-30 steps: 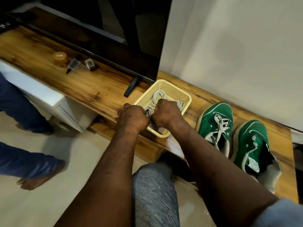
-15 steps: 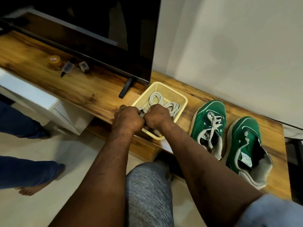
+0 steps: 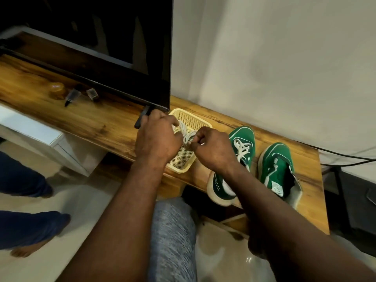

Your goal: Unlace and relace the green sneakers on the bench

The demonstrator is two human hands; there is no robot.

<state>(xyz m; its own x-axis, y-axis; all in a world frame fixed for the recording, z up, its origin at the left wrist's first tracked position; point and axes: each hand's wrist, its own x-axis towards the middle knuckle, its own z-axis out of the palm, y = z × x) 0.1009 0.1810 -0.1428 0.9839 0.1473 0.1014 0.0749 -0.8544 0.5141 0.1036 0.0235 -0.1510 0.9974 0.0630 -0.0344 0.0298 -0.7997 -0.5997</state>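
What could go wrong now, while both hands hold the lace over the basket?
The looped lace, held by the left hand and right hand, may tighten into a knot if pulled. The basket sits at the bench edge; a tug could drag it off. The right forearm may knock the overhanging sneaker.

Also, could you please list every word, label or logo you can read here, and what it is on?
No text is readable.
Left green canvas sneaker: small white letters near its heel, too blurred to read.
Right green canvas sneaker: round white label near its opening, too blurred to read.
White shoelace gripped by the left hand and right hand: no markings.
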